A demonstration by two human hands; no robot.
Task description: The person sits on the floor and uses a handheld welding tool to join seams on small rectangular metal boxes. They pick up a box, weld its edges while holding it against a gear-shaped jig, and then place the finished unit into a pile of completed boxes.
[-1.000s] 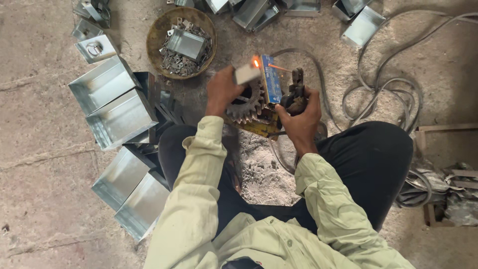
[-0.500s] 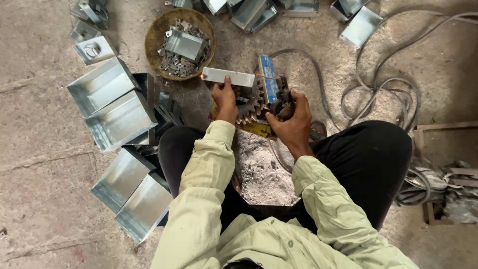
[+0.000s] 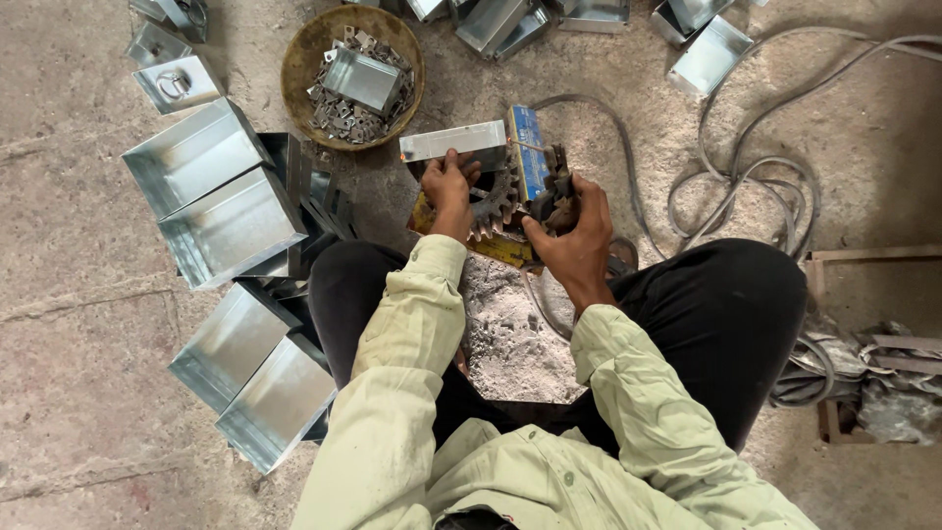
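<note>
Crowding the left edge, open grey sheet-metal boxes (image 3: 211, 201) are seen; a flat shiny metal strip (image 3: 453, 141) is gripped by the left hand (image 3: 446, 186), a rusty toothed gear machine (image 3: 525, 191) by the right hand (image 3: 574, 231).

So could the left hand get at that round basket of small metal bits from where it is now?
Probably yes: the left hand holds a flat metal piece, so it isn't free, but the basket sits just beyond with nothing between.
</note>
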